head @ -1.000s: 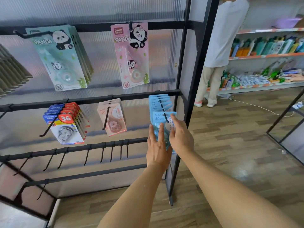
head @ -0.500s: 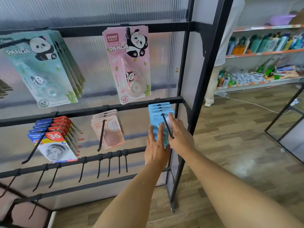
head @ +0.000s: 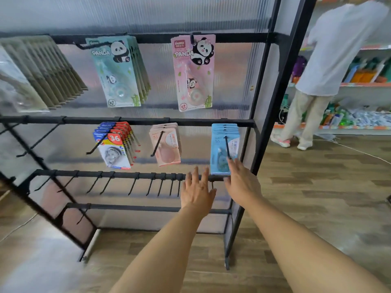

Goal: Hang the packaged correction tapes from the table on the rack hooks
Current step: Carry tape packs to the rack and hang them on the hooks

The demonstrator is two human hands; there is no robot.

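Both hands up in front of the rack (head: 262,127), fingers straight and spread, nothing held. Left hand (head: 197,190) sits over the third bar, palm toward the panel, just at 7 o'clock of the blue correction tape packs (head: 224,152). Right hand (head: 243,182) is at 5 o'clock of that same stack; its fingertips (head: 229,160) reach the lower edge of the front pack, prob. touching, tho motion blur makes contact hard to call.

Blue packs hang on the rightmost hook (head: 226,145) of the 2nd bar, several deep, hook tip poking out past the front card. At 9 o'clock of them: the pink correction tape packs (head: 167,144) on their own hook, then further at 9 the red-and-blue "36" packs (head: 115,145). Top bar, 12 o'clock: single pink panda pack (head: 193,72); to its 9 o'clock, a stack of green panda packs (head: 118,70); far left, a row of olive-grey packs (head: 42,70).

Third bar carries a line of bare hooks (head: 148,183). At 2 o'clock in the bkgd, a person in a white shirt (head: 336,51) stands at store shelves (head: 364,85).
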